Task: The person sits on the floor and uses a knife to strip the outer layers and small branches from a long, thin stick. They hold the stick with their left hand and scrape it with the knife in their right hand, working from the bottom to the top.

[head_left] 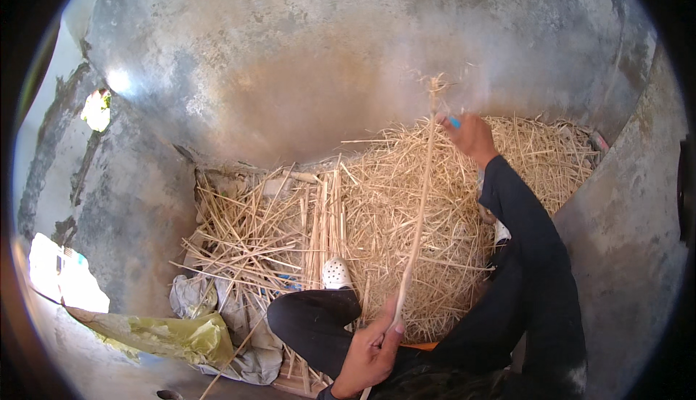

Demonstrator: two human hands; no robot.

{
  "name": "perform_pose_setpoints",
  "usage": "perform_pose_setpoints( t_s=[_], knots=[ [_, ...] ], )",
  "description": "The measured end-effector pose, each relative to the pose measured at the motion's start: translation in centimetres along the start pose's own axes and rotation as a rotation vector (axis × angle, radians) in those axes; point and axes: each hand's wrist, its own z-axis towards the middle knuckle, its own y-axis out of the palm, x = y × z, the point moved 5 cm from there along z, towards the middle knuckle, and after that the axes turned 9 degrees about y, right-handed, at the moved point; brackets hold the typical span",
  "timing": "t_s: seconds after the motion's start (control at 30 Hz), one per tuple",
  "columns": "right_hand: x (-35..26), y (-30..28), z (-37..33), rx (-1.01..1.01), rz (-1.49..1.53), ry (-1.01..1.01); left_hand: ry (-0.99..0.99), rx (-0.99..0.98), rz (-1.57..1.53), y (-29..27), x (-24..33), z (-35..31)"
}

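Note:
A long pale stalk (418, 233) runs up from my lap toward the wall, slightly bent. Its thicker lower part is gripped by my left hand (373, 356), thumb along the stalk. Near the far end, my right hand (470, 139) is closed around a small blue-handled tool (454, 122); its blade or tip is blurred, and I cannot tell whether it touches the stalk. Frayed, ragged fibres (436, 85) stick out at that far tip. Below my right hand spreads a thick heap of straw-coloured shavings (413, 182).
Bare stalks (250, 219) lie crisscrossed at the left, beside a straight row of stalks (328, 211). A yellow-green plastic sheet (174, 338) and a grey-white sack (250, 349) lie at lower left. A stained concrete wall (290, 52) closes off the far side. My white clog (336, 274) rests by the stalks.

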Motion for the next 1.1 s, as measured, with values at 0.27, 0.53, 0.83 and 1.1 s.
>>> perform_pose_setpoints(
  t_s=[0.27, 0.53, 0.83, 1.1],
  knots=[
    [6.3, 0.8, 3.2, 0.007, 0.203, 0.247, 0.051, -0.006, -0.179, 0.7, -1.2, 0.9],
    [-3.4, 0.4, -7.2, -0.772, 1.114, 0.427, -0.048, 0.02, -0.438, -0.3, -1.6, 2.1],
    [-4.6, 1.7, -9.5, -0.785, 1.253, 0.425, -0.105, 0.059, -0.263, 0.0, -3.2, 4.3],
    [-5.3, 0.0, -8.8, -0.474, 0.635, -0.044, 0.0, -0.028, -0.421, 0.9, -3.3, 8.5]
  ],
)
